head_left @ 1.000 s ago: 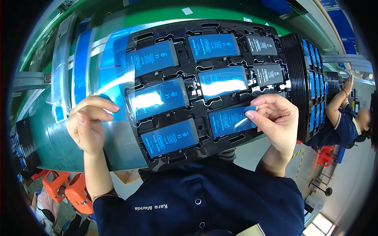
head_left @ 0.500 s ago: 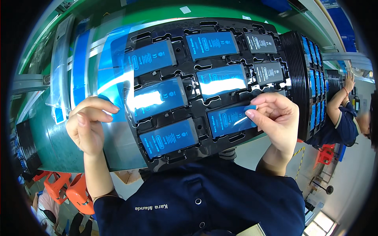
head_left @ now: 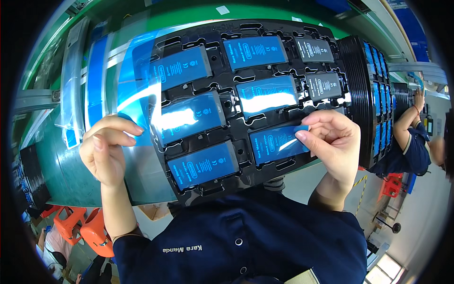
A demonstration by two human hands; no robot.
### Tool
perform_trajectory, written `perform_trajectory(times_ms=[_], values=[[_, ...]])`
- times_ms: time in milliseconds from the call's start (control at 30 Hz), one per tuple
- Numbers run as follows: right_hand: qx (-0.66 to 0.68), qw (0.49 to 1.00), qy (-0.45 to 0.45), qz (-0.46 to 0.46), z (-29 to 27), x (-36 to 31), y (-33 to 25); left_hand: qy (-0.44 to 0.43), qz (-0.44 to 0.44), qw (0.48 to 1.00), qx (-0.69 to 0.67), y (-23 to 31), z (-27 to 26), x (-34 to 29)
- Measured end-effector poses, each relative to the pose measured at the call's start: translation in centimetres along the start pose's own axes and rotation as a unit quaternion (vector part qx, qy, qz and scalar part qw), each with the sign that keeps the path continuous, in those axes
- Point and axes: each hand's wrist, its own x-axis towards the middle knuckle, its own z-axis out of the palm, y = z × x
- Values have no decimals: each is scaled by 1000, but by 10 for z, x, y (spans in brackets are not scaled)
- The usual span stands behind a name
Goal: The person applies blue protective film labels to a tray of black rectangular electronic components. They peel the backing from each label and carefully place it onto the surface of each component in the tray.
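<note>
Several flat blue-faced phone batteries (head_left: 203,165) lie in pockets of a black plastic tray (head_left: 240,177); two nearby batteries (head_left: 324,86) are grey. Above the lower-right battery, my right hand (head_left: 333,142) is closed, thumb and index finger pinching a small blue tab (head_left: 301,128) at the edge of what looks like a clear film. My left hand (head_left: 109,149) is beside the tray's left edge, index and middle fingertips close together at another dark blue bit, thumb apart. The glossy film (head_left: 153,173) seems to stretch between both hands; glare hides parts of it.
A tall stack of black trays (head_left: 362,104) with batteries stands close on the right. Long blue and clear film strips (head_left: 98,80) lie at the left over the green bench (head_left: 66,165). Orange stools (head_left: 97,232) are below left. Another person (head_left: 411,137) works at the far right.
My hands hold nearly the same places and grips. The tray and its batteries look almost unmoved. The other person's arm at the right has shifted slightly.
</note>
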Motion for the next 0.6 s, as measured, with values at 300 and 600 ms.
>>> perform_trajectory(times_ms=[300, 600], values=[[-5, 1000, 4, -1, 1, 0, 0, -4, 1, 1000, -2, 0, 1, 0], [-7, 1000, 6, -3, 2, -1, 2, -6, -4, 1000, -5, 1, 0, -1]])
